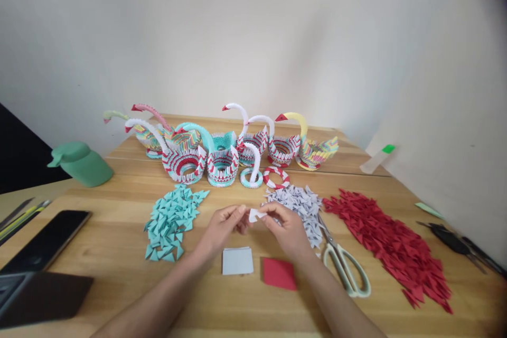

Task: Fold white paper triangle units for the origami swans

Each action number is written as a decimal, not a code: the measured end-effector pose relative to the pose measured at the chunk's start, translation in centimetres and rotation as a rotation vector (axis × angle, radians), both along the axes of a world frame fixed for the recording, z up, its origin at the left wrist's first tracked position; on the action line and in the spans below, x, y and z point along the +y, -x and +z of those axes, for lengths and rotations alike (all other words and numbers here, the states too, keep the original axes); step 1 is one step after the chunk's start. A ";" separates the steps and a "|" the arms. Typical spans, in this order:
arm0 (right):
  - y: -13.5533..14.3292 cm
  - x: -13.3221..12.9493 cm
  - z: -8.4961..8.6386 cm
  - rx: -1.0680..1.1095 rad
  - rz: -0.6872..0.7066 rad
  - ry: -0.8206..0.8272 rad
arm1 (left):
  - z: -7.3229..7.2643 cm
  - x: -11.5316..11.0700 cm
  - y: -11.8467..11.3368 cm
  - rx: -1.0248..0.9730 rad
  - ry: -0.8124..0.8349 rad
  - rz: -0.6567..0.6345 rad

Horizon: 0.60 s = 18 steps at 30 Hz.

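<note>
Between my two hands is a small folded piece of white paper (255, 215). My left hand (229, 223) pinches its left end, with thumb and fingertips together. On the other end, my right hand (285, 227) has its thumb and forefinger closed. Below the hands lie a stack of pale grey paper rectangles (237, 262) and a stack of red ones (279, 273). Beside my right hand spreads a heap of pale grey folded triangles (304, 202). A heap of teal folded triangles (170, 222) lies left of my left hand.
Several folded-paper swans (184, 163) line the back of the table, with a red-and-white paper ring (276, 177). Right are scissors (348, 270), a long red triangle heap (390, 237) and a black-handled tool (447, 240). Left are a green jug-like container (85, 165) and a phone (47, 240).
</note>
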State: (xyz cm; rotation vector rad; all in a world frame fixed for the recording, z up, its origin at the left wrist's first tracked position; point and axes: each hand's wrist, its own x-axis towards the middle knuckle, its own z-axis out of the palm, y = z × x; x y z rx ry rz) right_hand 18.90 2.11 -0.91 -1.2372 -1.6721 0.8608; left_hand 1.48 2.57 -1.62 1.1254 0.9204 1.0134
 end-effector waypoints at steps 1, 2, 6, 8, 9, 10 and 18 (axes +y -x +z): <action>0.0 -0.1 0.1 -0.028 0.007 -0.038 | 0.0 0.0 0.1 -0.018 0.020 -0.034; 0.0 -0.1 0.2 -0.049 0.024 -0.069 | -0.1 0.0 0.1 -0.032 0.035 -0.059; 0.2 -0.2 0.5 0.007 0.106 -0.020 | -0.1 0.0 0.2 -0.058 0.068 -0.050; 0.2 -0.1 0.4 0.127 0.112 0.092 | -0.1 0.0 0.2 -0.083 0.086 -0.025; 0.2 0.0 0.3 0.192 0.111 0.149 | -0.2 0.1 0.2 -0.096 0.088 -0.016; 0.2 0.1 0.2 0.248 0.115 0.202 | -0.3 0.1 0.2 -0.107 0.086 -0.009; 0.5 0.0 0.4 0.373 0.175 0.381 | -0.7 0.3 0.2 -0.129 0.082 -0.005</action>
